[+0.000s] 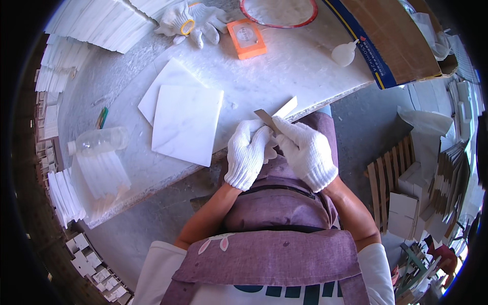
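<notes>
— Strip (284,108): where do we have it?
— Pinched in our right hand (306,151), fingers pressed on its near end; it juts up and away over the bench (284,61) edge.
— And our left hand (247,155)?
— Closed on a small brown blade (266,119), laid against the strip just above the grip.
— Nearby?
— Two square tiles (186,122) lie left of the grip; spare gloves (192,21) and an orange block (246,38) sit well beyond it.

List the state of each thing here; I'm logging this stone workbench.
Left white-gloved hand: gripping thin pale stone strip.
Right white-gloved hand: gripping the strip too.
Clear plastic bottle: lying on its side.
Square white marble tiles: flat, overlapping.
Spare white gloves: unworn.
</notes>
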Action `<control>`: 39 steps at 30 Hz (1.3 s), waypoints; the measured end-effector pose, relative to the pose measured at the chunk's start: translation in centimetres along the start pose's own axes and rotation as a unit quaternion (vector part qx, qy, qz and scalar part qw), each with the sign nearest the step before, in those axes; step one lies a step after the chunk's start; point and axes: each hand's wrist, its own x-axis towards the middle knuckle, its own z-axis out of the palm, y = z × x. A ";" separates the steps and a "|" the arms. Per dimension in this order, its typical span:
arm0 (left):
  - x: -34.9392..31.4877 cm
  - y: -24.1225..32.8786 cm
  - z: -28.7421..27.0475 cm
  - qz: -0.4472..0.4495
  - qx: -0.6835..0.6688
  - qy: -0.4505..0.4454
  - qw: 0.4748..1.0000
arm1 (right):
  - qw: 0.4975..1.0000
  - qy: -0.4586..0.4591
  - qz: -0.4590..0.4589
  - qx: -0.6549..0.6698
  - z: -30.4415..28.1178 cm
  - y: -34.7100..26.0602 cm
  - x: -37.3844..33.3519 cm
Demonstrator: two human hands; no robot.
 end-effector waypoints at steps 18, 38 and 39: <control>-0.1 0.3 0.1 -0.027 -0.037 -0.001 0.999 | 0.997 0.072 -0.015 0.001 2.2 1.5 -1.6; -0.2 -0.4 0.3 -0.020 -0.077 0.004 0.997 | 0.996 0.063 0.060 0.014 -0.7 1.7 -0.7; -0.3 -0.5 0.3 -0.021 -0.090 0.006 0.996 | 0.990 0.077 0.115 0.034 -1.0 1.8 -0.3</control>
